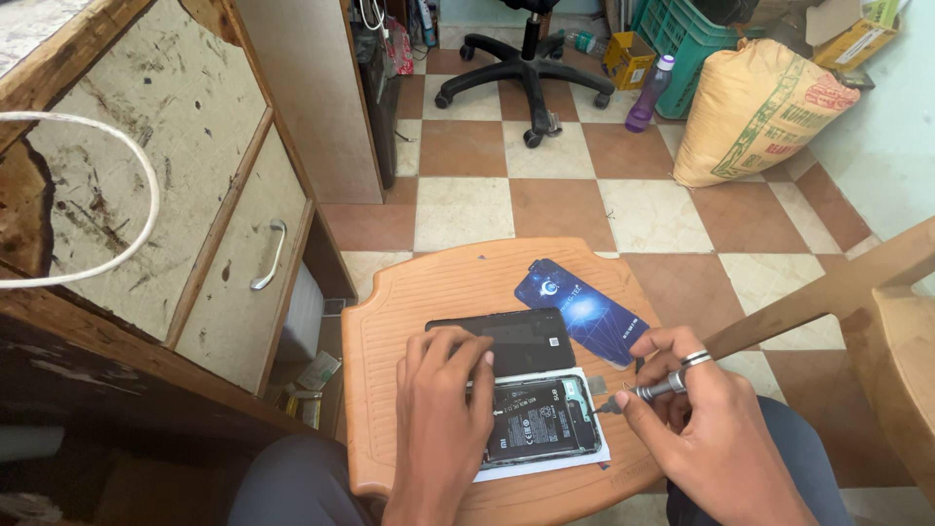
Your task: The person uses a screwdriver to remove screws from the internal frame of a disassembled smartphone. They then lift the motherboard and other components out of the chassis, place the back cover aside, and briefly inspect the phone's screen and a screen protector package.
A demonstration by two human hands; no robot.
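Observation:
An opened phone (541, 421) with its black battery showing lies on a white sheet (584, 458) on a brown plastic stool (390, 321). My left hand (443, 399) presses flat on the phone's left side. My right hand (696, 419), wearing a ring, grips a small metal screwdriver (643, 393) whose tip touches the phone's right edge. A black back cover (516, 338) lies just beyond the phone, and a blue printed card (584, 307) lies to its right.
A worn wooden cabinet with a drawer handle (270, 255) stands on the left. Beyond on the checkered floor are an office chair base (526, 73), a purple bottle (650, 94), a green crate (682, 29) and a tan sack (755, 107). A wooden chair (877, 312) is at right.

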